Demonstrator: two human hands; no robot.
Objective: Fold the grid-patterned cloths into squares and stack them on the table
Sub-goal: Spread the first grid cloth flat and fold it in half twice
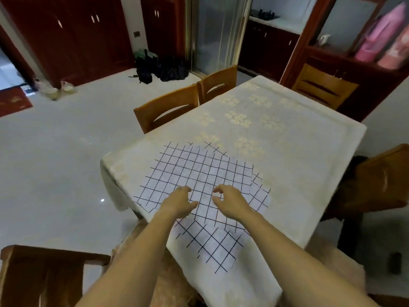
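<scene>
The grid-patterned cloths lie spread and overlapping on the near end of the table, white with black lines. I count at least three layers. One big sheet lies on top, a second edge shows at its right, and a third piece reaches toward the near table corner; more may lie under them.

Both my hands are over the middle of the top sheet, close together but apart. My left hand and right hand each have the fingers curled like claws. I cannot tell whether either one pinches fabric.

I count five wooden chairs: two side by side at the table's left edge, one past the far end, one at the right, and one at my near left.
</scene>
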